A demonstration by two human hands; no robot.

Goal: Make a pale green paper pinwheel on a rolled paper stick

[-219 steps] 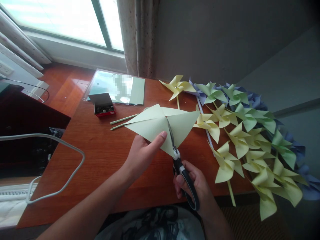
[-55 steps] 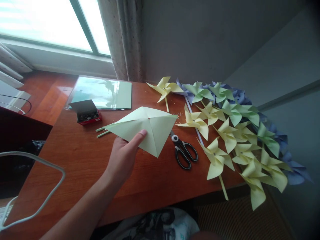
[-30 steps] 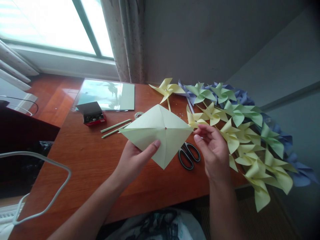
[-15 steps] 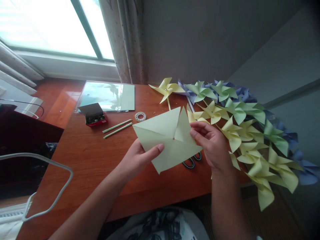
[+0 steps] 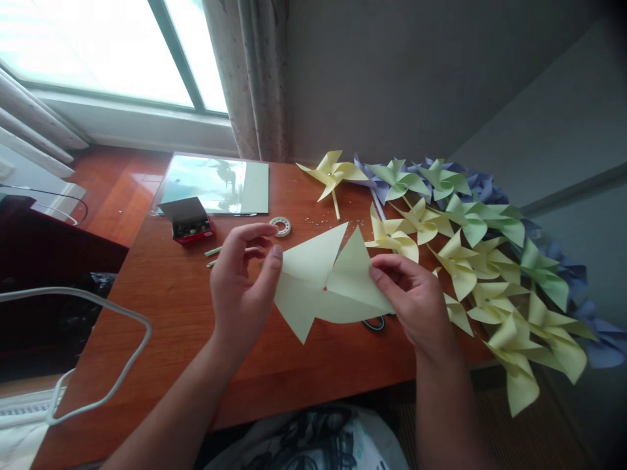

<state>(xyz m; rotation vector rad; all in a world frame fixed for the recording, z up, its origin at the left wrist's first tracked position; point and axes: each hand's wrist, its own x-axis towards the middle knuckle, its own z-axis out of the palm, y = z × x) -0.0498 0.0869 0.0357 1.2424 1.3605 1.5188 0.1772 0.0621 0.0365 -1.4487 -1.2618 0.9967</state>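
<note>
A pale yellow-green paper square (image 5: 304,267) with slits cut in from its corners and a small hole at the middle is held above the table. My right hand (image 5: 416,294) pinches its right side between thumb and fingers. At the left corner is my left hand (image 5: 245,281), thumb and index finger spread apart, the thumb overlapping the paper's edge; whether it touches the paper I cannot tell. Beneath the paper, part of a scissors handle (image 5: 375,324) shows. Two thin paper sticks (image 5: 213,251) lie mostly hidden behind my left hand.
Several finished paper pinwheels (image 5: 458,264) in yellow, green and purple cover the table's right side. A small red box (image 5: 193,230) of dark bits, a tape roll (image 5: 281,226) and a clear sleeve of paper sheets (image 5: 257,189) lie toward the back of the brown table (image 5: 171,346).
My left hand has let go of the paper's lower left face and moved up to its left corner with fingers spread. The paper has shifted slightly left and bends more.
</note>
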